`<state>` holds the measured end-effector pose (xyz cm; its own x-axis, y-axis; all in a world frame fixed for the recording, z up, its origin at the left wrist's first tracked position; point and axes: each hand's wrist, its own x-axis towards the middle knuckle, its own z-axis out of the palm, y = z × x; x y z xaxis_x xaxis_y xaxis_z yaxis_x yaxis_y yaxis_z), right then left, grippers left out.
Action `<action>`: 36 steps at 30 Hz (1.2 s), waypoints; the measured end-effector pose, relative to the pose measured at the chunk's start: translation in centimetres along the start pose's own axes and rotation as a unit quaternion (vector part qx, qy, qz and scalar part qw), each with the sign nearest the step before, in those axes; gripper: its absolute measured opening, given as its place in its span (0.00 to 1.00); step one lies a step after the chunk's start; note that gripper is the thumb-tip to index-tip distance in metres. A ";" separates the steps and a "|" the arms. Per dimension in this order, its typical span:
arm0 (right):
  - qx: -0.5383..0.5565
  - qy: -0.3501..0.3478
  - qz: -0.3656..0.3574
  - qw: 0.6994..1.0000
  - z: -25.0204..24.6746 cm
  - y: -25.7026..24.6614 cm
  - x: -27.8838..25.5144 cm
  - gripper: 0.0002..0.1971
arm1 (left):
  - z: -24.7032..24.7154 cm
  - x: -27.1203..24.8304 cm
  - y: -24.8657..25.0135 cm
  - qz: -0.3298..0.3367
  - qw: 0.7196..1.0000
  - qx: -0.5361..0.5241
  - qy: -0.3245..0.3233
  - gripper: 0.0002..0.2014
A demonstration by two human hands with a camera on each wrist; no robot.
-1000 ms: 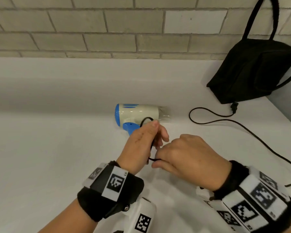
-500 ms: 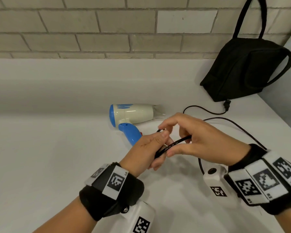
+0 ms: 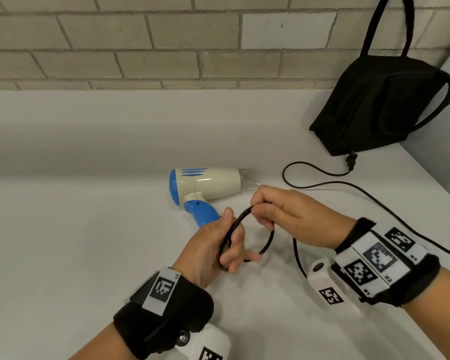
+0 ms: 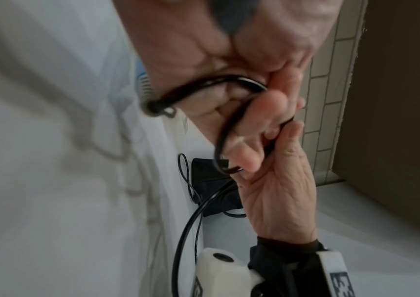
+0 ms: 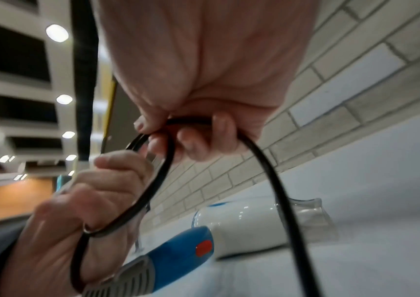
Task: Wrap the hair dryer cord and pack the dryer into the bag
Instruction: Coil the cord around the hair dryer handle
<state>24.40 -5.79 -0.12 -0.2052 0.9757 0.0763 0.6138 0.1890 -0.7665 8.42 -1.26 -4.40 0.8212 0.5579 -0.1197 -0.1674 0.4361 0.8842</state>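
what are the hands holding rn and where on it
Both hold the black cord, not the hair dryer. The left hand grips the gathered coil's loops; the right hand pinches the top of the newest loop. The plug end lies free.

The left hand (image 3: 213,245) is at 7 o'clock, fingers curled around the coiled thin black rubber cord (image 3: 266,242). The right hand (image 3: 291,216), at 4 o'clock, pinches the same coil with bent fingers.

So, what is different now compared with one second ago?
The right hand has lifted away from the left hand, pulling the cord open into a round loop between them. Less slack cord lies on the counter. Both hands keep gripping it. The hair dryer and black bag have not moved.
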 end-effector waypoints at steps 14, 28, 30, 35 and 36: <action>0.301 0.162 0.073 0.937 3.9 0.7 2.8 0.15 | 1.8 0.8 0.5 0.132 0.985 0.024 0.107 0.20; 0.025 0.000 0.231 0.973 5.1 0.7 2.1 0.17 | 1.5 0.0 1.9 0.112 0.987 -0.016 0.114 0.21; 0.014 0.043 0.217 0.975 4.6 0.4 2.1 0.18 | 1.3 0.0 2.0 0.098 0.990 0.049 0.089 0.19; -0.066 0.100 0.174 0.977 3.8 0.3 1.5 0.21 | 1.5 -0.2 2.5 0.078 0.992 0.055 0.085 0.17; -0.099 0.074 0.175 0.977 4.1 0.3 1.2 0.21 | 1.8 0.0 2.6 0.079 0.993 0.030 0.088 0.18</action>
<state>21.22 -5.07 -2.86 0.1471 0.9869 -0.0662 0.7654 -0.1560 -0.6243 9.00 -1.40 -1.33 0.6791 0.7324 -0.0501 -0.2493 0.2943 0.9226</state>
